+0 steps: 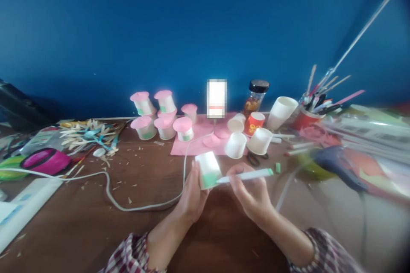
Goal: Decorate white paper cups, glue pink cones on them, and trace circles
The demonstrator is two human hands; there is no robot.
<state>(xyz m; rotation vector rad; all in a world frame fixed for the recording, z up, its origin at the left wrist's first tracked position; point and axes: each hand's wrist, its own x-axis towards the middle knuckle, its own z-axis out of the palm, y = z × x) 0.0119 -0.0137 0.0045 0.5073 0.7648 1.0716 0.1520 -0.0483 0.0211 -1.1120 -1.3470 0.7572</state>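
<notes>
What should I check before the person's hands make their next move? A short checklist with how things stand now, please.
1. Left hand steadies the white paper cup: ok, fingers hold its side.
2. Right hand grips the marker: ok, held like a pen.
3. Marker tip at the green patch: ok, at its edge; actual contact, cannot tell.
4. Green patch finished: cannot tell; white shows above it.
5. White cable well clear of the left hand: not ok, it runs right up beside it.
6. Pink-topped cups out of the hands' way: ok, they stand farther back on the table.
</notes>
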